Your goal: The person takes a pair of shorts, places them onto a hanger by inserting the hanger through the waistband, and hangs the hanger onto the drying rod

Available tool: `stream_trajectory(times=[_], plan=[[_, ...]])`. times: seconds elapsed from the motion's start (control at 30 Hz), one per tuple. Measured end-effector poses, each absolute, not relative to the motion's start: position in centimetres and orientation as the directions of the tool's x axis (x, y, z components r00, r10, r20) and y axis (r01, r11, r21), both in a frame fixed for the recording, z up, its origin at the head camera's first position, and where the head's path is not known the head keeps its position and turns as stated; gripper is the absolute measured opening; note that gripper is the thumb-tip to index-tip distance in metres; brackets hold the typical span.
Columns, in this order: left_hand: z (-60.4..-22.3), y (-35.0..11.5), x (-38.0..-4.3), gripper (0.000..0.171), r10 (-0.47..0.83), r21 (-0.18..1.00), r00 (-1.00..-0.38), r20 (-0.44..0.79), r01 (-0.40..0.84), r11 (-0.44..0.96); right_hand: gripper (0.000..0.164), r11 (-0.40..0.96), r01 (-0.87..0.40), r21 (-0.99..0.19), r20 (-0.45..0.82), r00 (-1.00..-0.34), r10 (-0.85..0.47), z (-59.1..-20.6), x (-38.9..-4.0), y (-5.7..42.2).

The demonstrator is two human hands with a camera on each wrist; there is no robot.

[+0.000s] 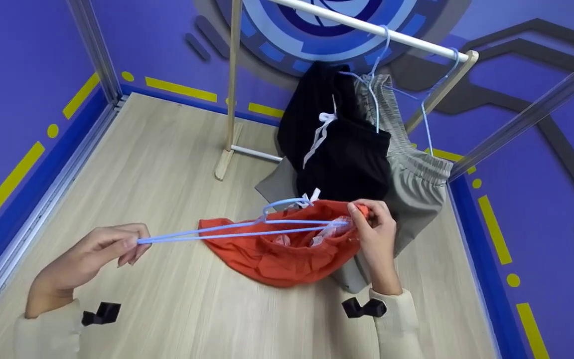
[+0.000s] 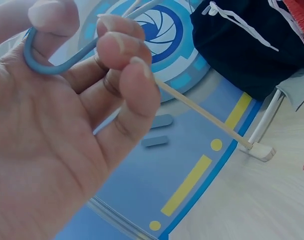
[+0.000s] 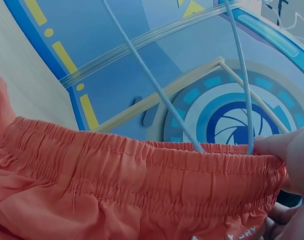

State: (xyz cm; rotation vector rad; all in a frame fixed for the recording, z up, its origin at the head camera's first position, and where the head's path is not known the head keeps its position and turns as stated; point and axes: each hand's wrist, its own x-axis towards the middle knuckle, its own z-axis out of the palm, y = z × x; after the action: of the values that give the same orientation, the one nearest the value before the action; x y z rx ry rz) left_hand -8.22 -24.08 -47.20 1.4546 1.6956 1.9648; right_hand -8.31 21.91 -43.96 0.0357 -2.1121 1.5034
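My left hand [image 1: 95, 252] pinches one end of a light blue wire hanger [image 1: 146, 240] between thumb and fingers. In the left wrist view the rounded hanger end [image 2: 49, 69] loops past the thumb. The hanger stretches rightward across orange shorts [image 1: 287, 269], its far end inside their waist opening and its hook pointing away from me. My right hand [image 1: 379, 227] grips the right edge of the gathered waistband [image 3: 112, 167], thumb on the near side in the head view. Two hanger wires [image 3: 244, 75] run down into the waistband in the right wrist view.
Behind the shorts stands a rack with a white rail [image 1: 347, 20] and wooden legs. Black shorts [image 1: 344, 159] and grey-green bottoms [image 1: 416, 184] hang from it on blue hangers. A wood-grain tabletop [image 1: 167, 164] lies below, with blue patterned walls [image 1: 23, 65] around it.
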Motion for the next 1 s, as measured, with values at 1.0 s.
stream_trajectory(times=[1.0], plan=[[-48.8,-20.2,-9.1,0.035,0.705,0.879,-0.59,0.394,0.465,-0.102,0.013,0.334,-0.235,-0.913,0.309,-0.933,0.186,-43.8,-7.4,19.8]])
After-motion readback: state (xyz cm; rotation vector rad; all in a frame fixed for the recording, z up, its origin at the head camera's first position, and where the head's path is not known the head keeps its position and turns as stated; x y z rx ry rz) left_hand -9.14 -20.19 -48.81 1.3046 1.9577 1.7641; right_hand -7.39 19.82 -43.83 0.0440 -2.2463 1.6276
